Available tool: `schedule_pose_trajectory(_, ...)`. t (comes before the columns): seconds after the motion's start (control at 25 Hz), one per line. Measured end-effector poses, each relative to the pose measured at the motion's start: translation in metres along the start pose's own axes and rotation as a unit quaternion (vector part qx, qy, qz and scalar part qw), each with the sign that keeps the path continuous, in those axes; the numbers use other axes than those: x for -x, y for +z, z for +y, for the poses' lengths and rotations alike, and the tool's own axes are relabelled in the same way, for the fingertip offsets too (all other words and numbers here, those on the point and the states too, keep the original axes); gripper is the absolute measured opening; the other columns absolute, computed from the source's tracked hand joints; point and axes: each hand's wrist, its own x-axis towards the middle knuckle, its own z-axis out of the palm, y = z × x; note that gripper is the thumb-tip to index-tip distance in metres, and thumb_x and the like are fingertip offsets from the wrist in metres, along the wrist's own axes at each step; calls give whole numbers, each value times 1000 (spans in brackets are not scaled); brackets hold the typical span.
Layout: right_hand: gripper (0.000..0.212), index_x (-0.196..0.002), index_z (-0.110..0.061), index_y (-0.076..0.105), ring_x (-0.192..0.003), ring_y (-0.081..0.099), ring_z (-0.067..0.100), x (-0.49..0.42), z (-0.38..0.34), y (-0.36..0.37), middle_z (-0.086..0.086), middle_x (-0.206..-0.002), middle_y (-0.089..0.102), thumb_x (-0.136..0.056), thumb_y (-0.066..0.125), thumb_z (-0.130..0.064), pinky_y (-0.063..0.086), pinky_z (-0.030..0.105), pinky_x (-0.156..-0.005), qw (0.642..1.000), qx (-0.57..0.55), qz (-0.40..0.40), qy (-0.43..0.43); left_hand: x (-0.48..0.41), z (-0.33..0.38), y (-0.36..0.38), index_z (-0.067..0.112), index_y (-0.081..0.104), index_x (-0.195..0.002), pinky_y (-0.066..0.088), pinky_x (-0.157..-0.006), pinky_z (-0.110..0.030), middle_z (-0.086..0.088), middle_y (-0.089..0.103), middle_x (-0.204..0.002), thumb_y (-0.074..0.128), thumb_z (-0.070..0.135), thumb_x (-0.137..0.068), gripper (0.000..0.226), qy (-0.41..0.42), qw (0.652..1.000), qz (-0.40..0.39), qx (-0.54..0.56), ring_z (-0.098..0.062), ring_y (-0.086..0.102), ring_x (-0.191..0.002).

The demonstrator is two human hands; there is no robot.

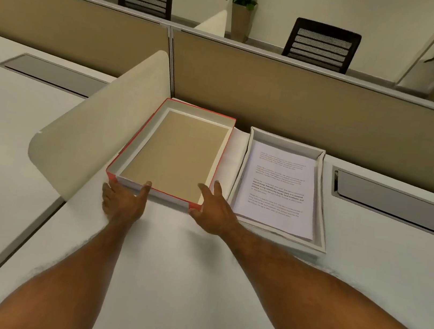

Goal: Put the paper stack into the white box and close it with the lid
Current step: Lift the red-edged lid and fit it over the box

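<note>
The lid (pixel 175 155) lies upside down on the white desk, red on its outer edges and brown inside. My left hand (pixel 123 201) holds its near left corner, thumb on the near wall. At the near right corner is my right hand (pixel 215 212), fingers over the rim and thumb outside. Right of the lid stands the white box (pixel 287 139), uncovered. The paper stack (pixel 277 184), printed with text, lies flat inside it.
A cream curved divider (pixel 98 124) rises just left of the lid. A tan partition (pixel 304 101) runs behind both. Grey cable flaps are set into the desk at the right (pixel 401 203) and far left (pixel 52 73). White desk surface (pixel 180 271) lies in front of me.
</note>
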Motion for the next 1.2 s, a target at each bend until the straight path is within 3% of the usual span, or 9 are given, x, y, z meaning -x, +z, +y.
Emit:
schedule_pose_trajectory(0.08,63,-149,-22,33,-140,38,36,-12,-1,2,17,-159,20,-93,57,-38,38,42,-113,1000,-15,-10,3,-14,-3,1,-5,12,-151,18,-119,-52,-24,21,-158,54,74,-78,116,-30,999,15,10,-38,19,-147)
schedule_pose_trajectory(0.24,30,-120,-14,66,-108,60,32,-24,4,9,13,-119,55,-93,57,-24,52,41,-93,999,51,-6,16,-34,-5,6,0,11,-153,12,-119,-52,-20,25,-159,54,71,-80,111,-28,999,29,10,-34,19,-148)
schedule_pose_trajectory(0.4,25,-97,-5,73,-87,64,34,-21,8,14,17,-95,66,-92,50,-16,47,34,-68,997,73,7,-2,-38,-6,12,5,31,-146,17,-119,-52,-17,44,-148,70,47,-78,88,-15,997,60,53,-34,32,-143)
schedule_pose_trajectory(0.52,26,-93,-5,73,-82,63,31,-16,13,12,15,-90,66,-93,49,-15,50,37,-69,999,32,30,-15,-32,7,9,6,34,-146,32,-115,-40,-14,46,-145,76,26,-76,84,15,975,67,211,-30,42,-137)
schedule_pose_trajectory(0.64,26,-93,-7,74,-79,61,29,-9,16,6,14,-87,67,-91,49,-14,51,40,-71,996,-20,78,-35,-23,25,10,8,30,-146,43,-106,-33,-13,44,-143,76,20,-78,82,-48,927,44,369,-28,48,-130)
schedule_pose_trajectory(0.72,25,-92,-7,75,-77,61,27,-3,14,3,13,-86,69,-90,50,-14,50,37,-70,991,-52,111,-48,-8,34,12,6,31,-143,52,-97,-40,-13,51,-134,76,24,-81,79,-117,874,-17,472,-24,59,-114)
schedule_pose_trajectory(0.8,25,-95,-6,75,-79,64,24,3,10,-3,13,-89,73,-91,53,-15,51,35,-72,986,-90,127,-52,11,40,19,2,37,-137,58,-86,-46,-14,58,-122,76,22,-83,69,-101,846,-83,518,-23,65,-103)
schedule_pose_trajectory(1.0,45,-123,-8,64,-110,62,25,15,13,-20,11,-123,67,-90,56,-38,48,35,-93,983,-126,131,-23,39,60,16,10,38,-136,61,-73,-52,-12,61,-104,76,12,-82,66,-48,832,-92,545,-26,67,-95)
schedule_pose_trajectory(1.2,51,-129,-15,56,-123,56,22,22,10,-49,4,-136,59,-90,57,-48,44,34,-97,978,-127,164,-26,65,84,8,17,28,-145,57,-85,-56,-21,55,-131,75,7,-82,78,50,884,-71,459,-30,62,-110)
